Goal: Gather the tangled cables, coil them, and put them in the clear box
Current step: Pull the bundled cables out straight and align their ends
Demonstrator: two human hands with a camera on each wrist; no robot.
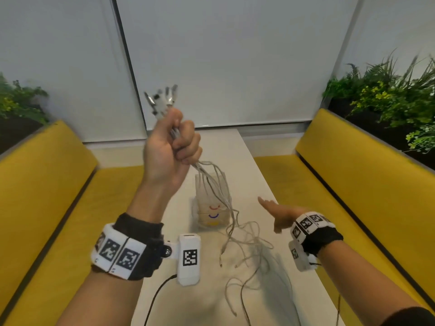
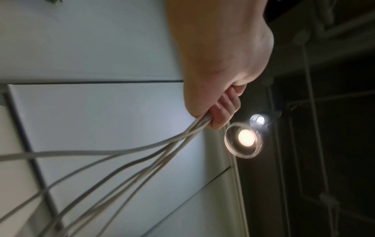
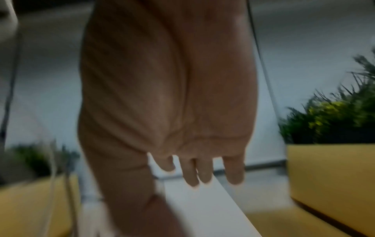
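Observation:
My left hand (image 1: 175, 143) is raised high over the table and grips a bundle of several white cables (image 1: 213, 184) in its fist. Their plug ends (image 1: 162, 100) stick up above the thumb. The strands hang down in front of the clear box (image 1: 213, 203) and spread in loose tangles (image 1: 247, 243) on the table. In the left wrist view the fingers (image 2: 223, 109) curl round the cables (image 2: 142, 154). My right hand (image 1: 280, 214) hovers low to the right of the box, fingers (image 3: 194, 170) relaxed and holding nothing.
The narrow white table (image 1: 235, 149) runs away from me between two yellow benches (image 1: 47, 184) (image 1: 353, 172). Planters with green plants (image 1: 388, 90) sit behind both benches. A black wrist-camera lead (image 1: 155, 300) trails over the near table.

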